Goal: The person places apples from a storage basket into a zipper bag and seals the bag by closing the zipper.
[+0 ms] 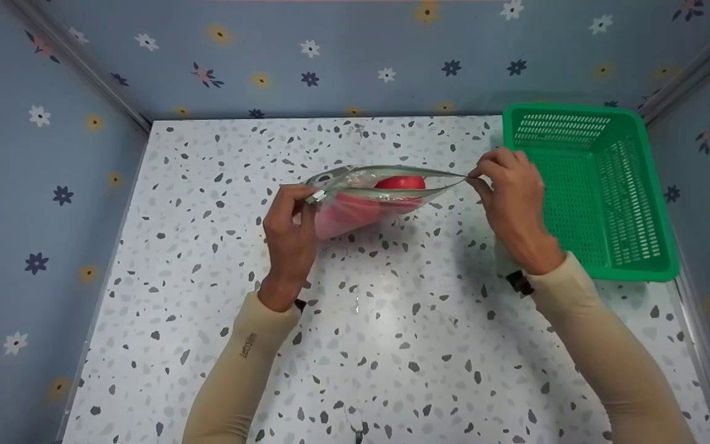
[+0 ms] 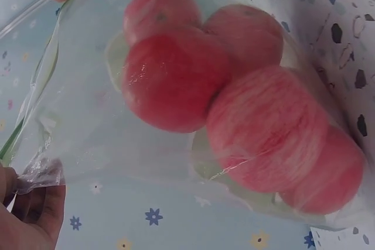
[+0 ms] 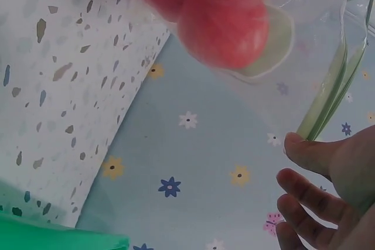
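A clear zip bag with a greenish seal strip stands over the table, its mouth parted. Several red apples lie in its lower part; in the right wrist view an apple shows through the plastic. My left hand pinches the bag's left top corner, beside a small whitish slider. Between thumb and fingertips, my right hand pinches the right end of the seal strip. The apples' undersides are partly hidden by the hazy plastic.
A green plastic basket with slotted walls stands at the table's right side, just beyond the right hand. Flower-patterned walls border the speckled white table at the back and both sides.
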{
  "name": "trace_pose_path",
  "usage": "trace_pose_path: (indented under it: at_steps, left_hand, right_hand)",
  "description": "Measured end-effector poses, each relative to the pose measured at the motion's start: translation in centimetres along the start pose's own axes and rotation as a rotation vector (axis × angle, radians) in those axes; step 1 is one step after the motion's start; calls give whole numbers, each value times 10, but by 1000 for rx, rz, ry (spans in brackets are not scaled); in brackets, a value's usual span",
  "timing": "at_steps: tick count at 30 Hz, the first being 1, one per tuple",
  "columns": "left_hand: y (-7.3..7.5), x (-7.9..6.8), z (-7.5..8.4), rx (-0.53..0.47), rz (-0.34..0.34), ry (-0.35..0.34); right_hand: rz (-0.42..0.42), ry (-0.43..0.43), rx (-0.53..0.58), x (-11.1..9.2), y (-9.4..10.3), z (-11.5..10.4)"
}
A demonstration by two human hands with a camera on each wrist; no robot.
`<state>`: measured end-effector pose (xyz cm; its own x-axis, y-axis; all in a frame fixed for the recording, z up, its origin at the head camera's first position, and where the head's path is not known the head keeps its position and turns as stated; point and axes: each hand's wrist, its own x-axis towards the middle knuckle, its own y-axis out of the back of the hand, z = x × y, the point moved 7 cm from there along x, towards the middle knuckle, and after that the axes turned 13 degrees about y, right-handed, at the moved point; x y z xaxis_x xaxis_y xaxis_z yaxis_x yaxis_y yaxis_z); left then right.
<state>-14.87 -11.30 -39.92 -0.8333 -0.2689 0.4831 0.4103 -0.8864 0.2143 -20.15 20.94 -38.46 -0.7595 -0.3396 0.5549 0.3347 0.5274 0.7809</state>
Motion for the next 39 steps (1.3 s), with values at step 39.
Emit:
trace_pose_path:
  at_steps: [39]
  left_hand:
    - [-15,28,33,-155,-61,-46]
  right_hand:
    - [121,36,-9,1,95,-5]
